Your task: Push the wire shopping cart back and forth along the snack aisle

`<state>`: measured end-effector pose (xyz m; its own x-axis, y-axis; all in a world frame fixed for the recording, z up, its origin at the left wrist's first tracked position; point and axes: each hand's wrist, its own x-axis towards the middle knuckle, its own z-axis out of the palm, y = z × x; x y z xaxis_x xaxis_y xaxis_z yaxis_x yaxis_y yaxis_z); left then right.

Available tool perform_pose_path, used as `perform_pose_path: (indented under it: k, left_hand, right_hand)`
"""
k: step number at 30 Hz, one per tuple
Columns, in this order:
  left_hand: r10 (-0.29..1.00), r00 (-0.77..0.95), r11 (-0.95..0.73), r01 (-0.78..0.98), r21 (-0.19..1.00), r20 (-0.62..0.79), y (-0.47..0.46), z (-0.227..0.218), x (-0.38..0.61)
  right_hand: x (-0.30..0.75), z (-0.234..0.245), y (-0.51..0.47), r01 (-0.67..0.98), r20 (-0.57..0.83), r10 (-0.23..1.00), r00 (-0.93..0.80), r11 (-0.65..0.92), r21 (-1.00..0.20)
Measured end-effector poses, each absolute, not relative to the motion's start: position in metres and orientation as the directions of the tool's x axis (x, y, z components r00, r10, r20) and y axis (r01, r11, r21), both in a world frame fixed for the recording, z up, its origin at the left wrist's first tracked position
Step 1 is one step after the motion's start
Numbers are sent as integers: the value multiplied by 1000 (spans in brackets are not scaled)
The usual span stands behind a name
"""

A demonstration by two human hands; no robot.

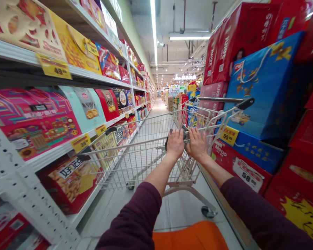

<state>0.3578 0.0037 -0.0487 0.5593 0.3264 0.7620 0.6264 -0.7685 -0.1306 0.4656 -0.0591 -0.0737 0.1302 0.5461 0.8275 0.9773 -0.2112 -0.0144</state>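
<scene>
Upper-body covering: one long-sleeved garment in dark plum. The left sleeve and right sleeve are plain, without visible markings (fabric weave cannot be resolved at this view). Both terminate short of the wrist, exposing the left forearm and right forearm. The left hand and right hand are bare.

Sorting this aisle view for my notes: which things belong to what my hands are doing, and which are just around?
In use: left hand, right hand, silver wire shopping cart.

Just around: blue gift box, stacked red boxes, white metal shelves, yellow price tag.
</scene>
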Motion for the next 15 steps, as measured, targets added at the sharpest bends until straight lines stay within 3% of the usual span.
perform_pose_path:
  k: [15]
  left_hand:
    - [198,657,-825,512,-238,727,-6,-45,398]
  right_hand:
    - [483,-78,-62,949,877,409,253,-279,-143]
